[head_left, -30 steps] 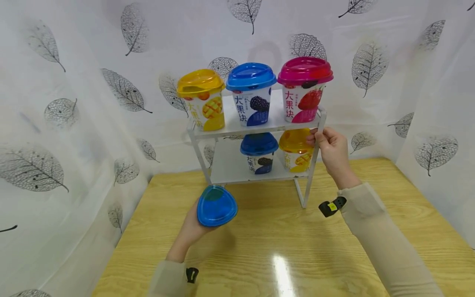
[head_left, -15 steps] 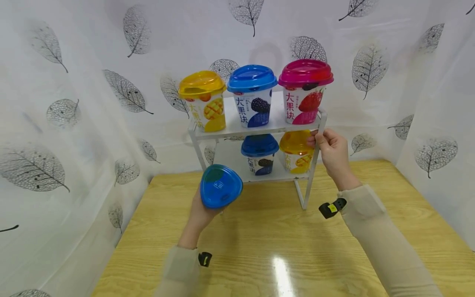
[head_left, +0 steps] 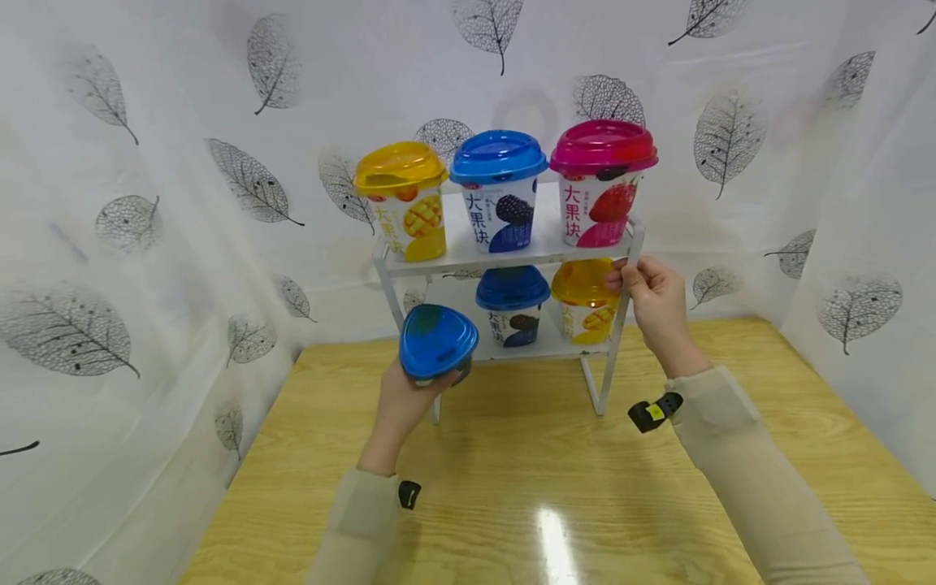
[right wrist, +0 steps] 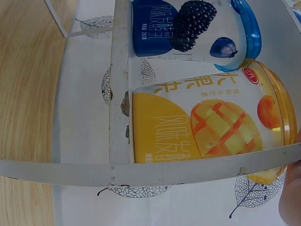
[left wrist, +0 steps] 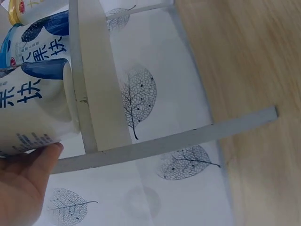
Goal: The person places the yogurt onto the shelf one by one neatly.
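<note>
My left hand [head_left: 405, 398] grips a yogurt cup with a blue lid [head_left: 437, 337], tilted, in front of the lower shelf's left end. In the left wrist view the held cup [left wrist: 35, 113] is close to the shelf edge. At the rack's right post my right hand [head_left: 656, 305] holds the white metal rack [head_left: 613, 357], thumb in front and fingertips behind the post. Those fingertips are beside the yellow-lidded mango cup [head_left: 587, 313]; contact is unclear. Left of that cup stands a blue-lidded blackberry cup [head_left: 512, 313] on the lower shelf [head_left: 544, 351].
On the upper shelf [head_left: 475, 262] stand a yellow-lidded cup [head_left: 409, 219], a blue-lidded cup [head_left: 500, 207] and a pink-lidded strawberry cup [head_left: 603, 199]. The rack stands on a wooden table [head_left: 512, 463], against a leaf-patterned curtain [head_left: 183, 268].
My left hand has carried the blue-lidded yogurt cup up and forward toward the lower shelf, tilting it so its side shows. The right hand stays at the rack post.
</note>
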Motion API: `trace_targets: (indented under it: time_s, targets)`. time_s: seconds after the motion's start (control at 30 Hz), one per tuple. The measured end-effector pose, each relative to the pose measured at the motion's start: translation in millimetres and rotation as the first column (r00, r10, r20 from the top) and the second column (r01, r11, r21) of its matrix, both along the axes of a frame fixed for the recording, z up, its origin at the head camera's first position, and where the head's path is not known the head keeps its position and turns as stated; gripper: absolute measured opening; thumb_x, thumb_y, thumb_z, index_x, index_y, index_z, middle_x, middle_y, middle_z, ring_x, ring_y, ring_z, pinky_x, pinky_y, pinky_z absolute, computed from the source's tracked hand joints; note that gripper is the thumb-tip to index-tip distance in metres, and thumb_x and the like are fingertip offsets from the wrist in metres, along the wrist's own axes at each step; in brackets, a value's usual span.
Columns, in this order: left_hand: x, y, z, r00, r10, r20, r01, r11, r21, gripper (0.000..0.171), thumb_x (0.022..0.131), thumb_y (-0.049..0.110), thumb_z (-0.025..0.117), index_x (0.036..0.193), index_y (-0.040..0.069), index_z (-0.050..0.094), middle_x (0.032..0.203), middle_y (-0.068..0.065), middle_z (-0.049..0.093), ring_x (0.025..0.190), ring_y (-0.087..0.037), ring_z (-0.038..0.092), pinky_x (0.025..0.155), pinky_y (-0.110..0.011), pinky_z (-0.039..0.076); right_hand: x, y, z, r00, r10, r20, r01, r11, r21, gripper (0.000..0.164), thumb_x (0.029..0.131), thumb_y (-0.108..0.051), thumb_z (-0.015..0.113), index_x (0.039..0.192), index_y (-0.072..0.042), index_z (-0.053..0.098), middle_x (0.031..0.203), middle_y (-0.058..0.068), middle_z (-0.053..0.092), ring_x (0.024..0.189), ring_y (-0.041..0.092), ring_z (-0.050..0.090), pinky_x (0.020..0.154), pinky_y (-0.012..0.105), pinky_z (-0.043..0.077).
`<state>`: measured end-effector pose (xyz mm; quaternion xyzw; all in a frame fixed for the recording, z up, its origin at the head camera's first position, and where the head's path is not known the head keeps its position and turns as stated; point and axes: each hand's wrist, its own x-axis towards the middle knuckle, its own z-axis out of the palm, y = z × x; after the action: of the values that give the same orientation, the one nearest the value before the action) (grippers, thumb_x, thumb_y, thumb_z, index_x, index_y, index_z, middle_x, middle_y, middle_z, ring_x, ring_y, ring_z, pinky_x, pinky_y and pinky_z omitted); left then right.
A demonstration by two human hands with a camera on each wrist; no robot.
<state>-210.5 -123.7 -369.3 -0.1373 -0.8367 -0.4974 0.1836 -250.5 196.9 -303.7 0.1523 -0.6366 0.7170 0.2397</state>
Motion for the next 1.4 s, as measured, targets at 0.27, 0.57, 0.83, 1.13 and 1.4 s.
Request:
trace_targets:
  time_s: [0.27,0.57,0.83,1.13,1.4]
  targets:
    - [-1.8,7.8,3.1,0.988,0.132,-0.075,-0.14,0.984,-0.106,0.06,0.071,0.035,0.073,0.118,0.005,0.049,0.108,-0.013,0.06,0.095,-0.025,0.059,0.079,-0.041,0.047,-0.4,0.5,-0.5,1.0,-0.001,0.007,0.001,1.0,0.016,0.031,0.09,-0.013,0.049,0.093,0.018,0.052,0.071,-0.004,0.063,0.066,0.008,0.059,0.074,0.016,0.046]
    - [-5.0,13.9,9.0,0.941,0.248,-0.231,-0.293,0.938,-0.185,0.041,0.073,0.039,0.07,0.085,0.002,0.059,0.068,-0.009,0.064,0.054,-0.017,0.059,0.046,-0.029,0.046,-1.7,1.0,2.3,1.0,-0.013,0.004,0.013,1.0,0.011,0.028,0.09,-0.011,0.049,0.092,0.017,0.052,0.071,-0.004,0.063,0.066,0.009,0.06,0.074,0.016,0.046]
    - [-6.7,14.1,9.6,0.906,0.301,-0.298,-0.375,0.897,-0.233,0.037,0.073,0.039,0.071,0.075,0.004,0.057,0.061,-0.009,0.063,0.054,-0.019,0.061,0.045,-0.031,0.047,-1.3,1.8,0.3,0.999,-0.029,0.014,0.029,0.999,0.039,0.03,0.09,-0.011,0.049,0.092,0.019,0.052,0.072,-0.003,0.063,0.067,0.011,0.059,0.074,0.017,0.046]
    - [-6.3,13.5,6.9,0.887,0.35,-0.302,-0.44,0.841,-0.315,0.042,0.074,0.044,0.067,0.064,0.004,0.06,0.052,-0.006,0.059,0.043,-0.015,0.054,0.034,-0.027,0.038,1.5,0.0,-1.5,0.999,-0.036,0.016,0.035,0.998,0.046,0.029,0.09,-0.012,0.049,0.092,0.017,0.052,0.071,-0.004,0.063,0.067,0.009,0.059,0.073,0.016,0.046]
    - [-8.9,15.4,6.6,0.877,0.365,-0.312,-0.464,0.809,-0.36,0.051,0.075,0.047,0.065,0.045,0.008,0.052,0.039,0.002,0.044,0.032,-0.008,0.035,0.03,-0.023,0.022,0.6,-0.7,-0.2,1.0,-0.008,0.003,0.008,1.0,0.005,0.026,0.09,-0.011,0.049,0.09,0.014,0.054,0.071,-0.003,0.063,0.066,0.008,0.059,0.073,0.016,0.046]
